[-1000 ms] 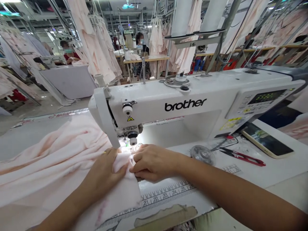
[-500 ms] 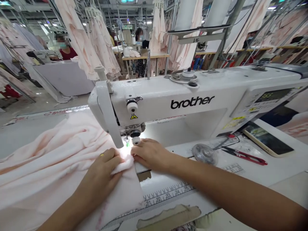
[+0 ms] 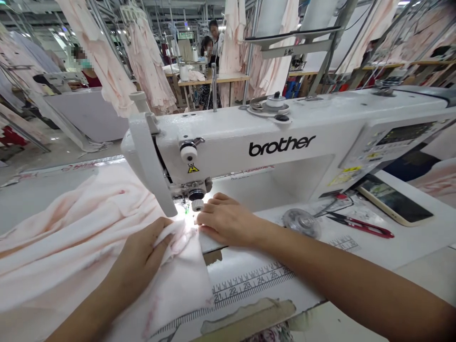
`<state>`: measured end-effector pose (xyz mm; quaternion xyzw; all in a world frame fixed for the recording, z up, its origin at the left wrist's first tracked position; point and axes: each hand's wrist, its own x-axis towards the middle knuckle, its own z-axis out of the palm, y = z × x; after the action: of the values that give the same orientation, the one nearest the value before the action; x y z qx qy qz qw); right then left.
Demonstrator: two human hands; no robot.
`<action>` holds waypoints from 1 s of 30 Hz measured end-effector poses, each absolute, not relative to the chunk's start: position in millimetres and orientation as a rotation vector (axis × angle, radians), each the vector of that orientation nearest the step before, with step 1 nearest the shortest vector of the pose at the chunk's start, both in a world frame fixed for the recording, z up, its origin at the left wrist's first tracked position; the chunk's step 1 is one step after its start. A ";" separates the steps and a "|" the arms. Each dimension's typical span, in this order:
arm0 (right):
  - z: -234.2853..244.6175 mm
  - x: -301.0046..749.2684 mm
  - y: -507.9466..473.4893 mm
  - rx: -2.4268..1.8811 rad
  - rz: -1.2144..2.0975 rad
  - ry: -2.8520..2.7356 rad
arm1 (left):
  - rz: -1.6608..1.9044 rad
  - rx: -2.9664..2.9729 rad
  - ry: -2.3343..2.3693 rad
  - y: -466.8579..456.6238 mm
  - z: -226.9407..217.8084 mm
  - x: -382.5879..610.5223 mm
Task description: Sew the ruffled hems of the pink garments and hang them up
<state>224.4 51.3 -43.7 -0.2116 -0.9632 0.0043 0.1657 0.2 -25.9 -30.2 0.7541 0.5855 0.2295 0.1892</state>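
Observation:
Pale pink fabric (image 3: 81,228) spreads over the left of the sewing machine (image 3: 228,137) table and runs under the lit needle area (image 3: 185,209). My left hand (image 3: 142,251) is closed on a gathered fold of it, just in front of the presser foot. Close to the right side of the needle, my right hand (image 3: 231,221) has its fingers bent and pressed together at the fabric's edge. Its fingertips are partly lost in the lamp's glare, as is the stitching spot.
Right of my forearm lie a clear round bobbin case (image 3: 302,223), red-handled thread snips (image 3: 361,224) and a phone (image 3: 395,197). A printed ruler (image 3: 249,285) runs along the front edge. Thread cones (image 3: 272,19) stand above. Hanging garments (image 3: 147,66) and other people are behind.
My left hand has drawn slightly left, and the fold it holds has turned open, showing a pinkish edge. My right hand stays beside the needle. The view has shifted slightly.

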 end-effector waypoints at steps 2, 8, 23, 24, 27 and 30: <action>-43.0 225.7 51.3 -0.546 0.013 -2.725 | 0.659 2.053 1.667 -26.0 -29.4 1.5; -40.7 228.0 49.8 -0.247 -0.193 -2.816 | 0.663 2.105 1.631 -24.2 -31.7 2.4; -30.3 232.8 49.1 -0.352 0.127 -2.887 | 0.605 2.843 1.117 -24.0 -41.3 -2.5; -30.6 233.0 49.4 -0.347 0.133 -2.887 | 0.591 2.797 1.117 -23.4 -40.7 -3.4; -31.0 233.4 50.0 -0.337 0.147 -2.875 | 0.555 2.539 1.220 -22.3 -36.0 -3.9; -30.5 233.6 49.8 -0.344 0.170 -2.879 | 0.563 2.190 1.359 -22.3 -28.6 0.2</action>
<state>233.6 49.8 -30.5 -0.1177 -0.9843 0.0581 0.1183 0.2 -22.3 -28.6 0.8040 0.4989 0.2068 0.2490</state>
